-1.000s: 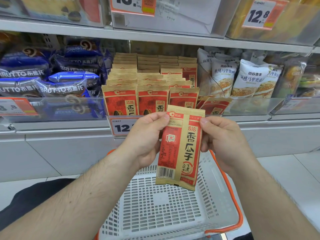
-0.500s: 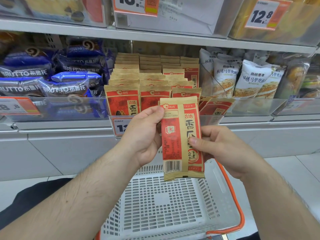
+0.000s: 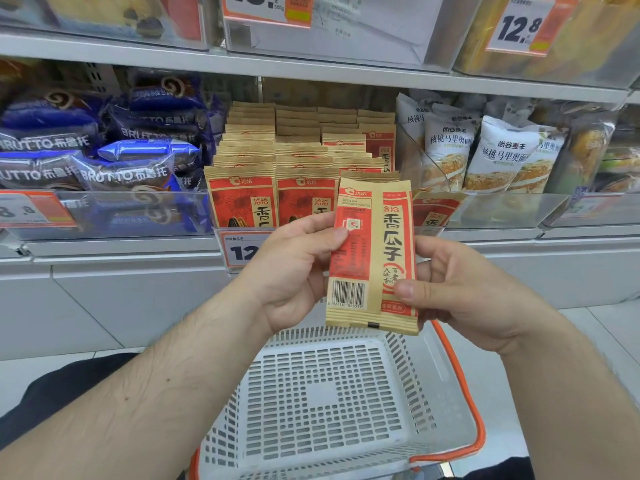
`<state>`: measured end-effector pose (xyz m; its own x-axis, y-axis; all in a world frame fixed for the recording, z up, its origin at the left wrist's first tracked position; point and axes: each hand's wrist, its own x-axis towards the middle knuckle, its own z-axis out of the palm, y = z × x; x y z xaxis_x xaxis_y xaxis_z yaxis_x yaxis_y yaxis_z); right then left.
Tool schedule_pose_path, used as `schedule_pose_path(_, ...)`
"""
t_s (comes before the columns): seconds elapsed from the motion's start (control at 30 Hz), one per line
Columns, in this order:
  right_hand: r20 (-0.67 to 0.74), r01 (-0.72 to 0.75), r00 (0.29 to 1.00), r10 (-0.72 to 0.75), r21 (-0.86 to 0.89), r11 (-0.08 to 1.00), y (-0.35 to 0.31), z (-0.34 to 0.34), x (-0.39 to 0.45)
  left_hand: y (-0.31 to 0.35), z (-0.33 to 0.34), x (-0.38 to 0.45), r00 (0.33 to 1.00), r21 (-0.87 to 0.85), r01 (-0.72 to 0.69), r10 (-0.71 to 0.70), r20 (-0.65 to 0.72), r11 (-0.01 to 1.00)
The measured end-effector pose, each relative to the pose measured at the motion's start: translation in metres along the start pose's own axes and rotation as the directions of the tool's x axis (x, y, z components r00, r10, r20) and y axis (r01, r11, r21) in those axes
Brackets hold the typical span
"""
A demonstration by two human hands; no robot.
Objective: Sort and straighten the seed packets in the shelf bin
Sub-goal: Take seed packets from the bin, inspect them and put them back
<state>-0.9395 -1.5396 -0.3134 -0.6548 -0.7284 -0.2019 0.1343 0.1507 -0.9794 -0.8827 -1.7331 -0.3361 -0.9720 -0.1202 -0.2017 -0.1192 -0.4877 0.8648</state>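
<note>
Red-and-tan seed packet [image 3: 372, 258] held upright in both hands, in front of the shelf bin [image 3: 485, 211].
Behind its clear front wall the bin holds rows of matching packets [image 3: 273, 168] standing upright, too many to count, plus one tilted packet [image 3: 434, 211] at the right end. Left hand [image 3: 294, 268] pinches the held packet's left edge, thumb on the printed face (barcode side toward the camera); right hand [image 3: 460, 289] grips its lower right edge. One white basket [image 3: 346, 403] with an orange rim sits below.
</note>
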Motion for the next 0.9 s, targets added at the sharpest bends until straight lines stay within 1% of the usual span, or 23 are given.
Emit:
schedule_pose_path(0.13,-0.01,-0.015,1.0,0.015,-0.036,0.999,-0.002,0.001,-0.002,-0.001,0.0,0.0,1.0,0.033,0.002,-0.003,0.031,0.999)
schedule_pose_path(0.2,-0.092,-0.04,0.995,0.024,-0.17,0.985,-0.005,0.007,-0.003,-0.002,0.0,0.0,0.998,0.148,-0.058,0.058,0.001,0.987)
schedule_pose_path(0.23,-0.142,-0.067,0.989,0.027,-0.287,0.956,-0.007,0.011,-0.004,-0.003,0.001,0.0,0.994,0.219,-0.098,0.104,-0.017,0.971)
schedule_pose_path(0.27,-0.188,-0.105,0.982,0.027,-0.421,0.901,-0.007,0.016,-0.004,-0.006,0.001,0.0,0.99,0.27,-0.127,0.14,-0.029,0.954)
schedule_pose_path(0.33,-0.249,-0.16,0.969,-0.006,-0.643,0.749,-0.007,0.025,-0.004,-0.01,0.003,-0.002,0.986,0.328,-0.148,0.164,-0.019,0.933)
schedule_pose_path(0.37,-0.257,-0.165,0.966,-0.032,-0.706,0.689,-0.006,0.03,-0.004,-0.012,0.003,-0.003,0.987,0.341,-0.148,0.161,-0.01,0.928)
schedule_pose_path(0.4,-0.255,-0.162,0.966,-0.048,-0.737,0.656,-0.006,0.034,-0.003,-0.013,0.004,-0.003,0.988,0.344,-0.14,0.153,-0.011,0.928)
schedule_pose_path(0.47,-0.235,-0.156,0.971,-0.043,-0.76,0.631,-0.006,0.035,-0.003,-0.014,0.003,-0.003,0.985,0.351,-0.146,0.167,-0.031,0.925)
schedule_pose_path(0.5,-0.222,-0.153,0.975,-0.026,-0.748,0.646,-0.006,0.034,-0.003,-0.014,0.002,-0.003,0.985,0.355,-0.146,0.169,-0.036,0.923)
schedule_pose_path(0.57,-0.214,-0.14,0.977,-0.008,-0.666,0.732,-0.009,0.029,-0.005,-0.014,0.0,-0.002,0.987,0.372,-0.129,0.154,-0.037,0.919)
schedule_pose_path(0.63,-0.269,-0.077,0.959,-0.087,-0.544,0.836,-0.01,0.024,-0.005,-0.016,0.0,-0.001,0.989,0.388,-0.133,0.146,-0.002,0.912)
schedule_pose_path(0.7,-0.345,0.015,0.92,-0.187,-0.445,0.895,-0.007,0.021,-0.002,-0.019,0.0,-0.001,0.988,0.411,-0.152,0.14,0.06,0.899)
schedule_pose_path(0.73,-0.364,0.052,0.903,-0.228,-0.434,0.899,-0.006,0.021,0.0,-0.02,0.0,-0.002,0.987,0.428,-0.156,0.13,0.09,0.89)
schedule_pose_path(0.8,-0.356,0.093,0.889,-0.287,-0.473,0.876,-0.003,0.022,0.003,-0.023,0.001,0.0,0.984,0.457,-0.168,0.118,0.135,0.874)
schedule_pose_path(0.83,-0.348,0.091,0.889,-0.297,-0.503,0.859,0.0,0.023,0.005,-0.024,0.002,0.0,0.981,0.449,-0.178,0.121,0.152,0.876)
schedule_pose_path(0.9,-0.336,0.076,0.896,-0.289,-0.526,0.847,0.002,0.025,0.006,-0.027,0.001,0.002,0.982,0.401,-0.168,0.12,0.143,0.901)
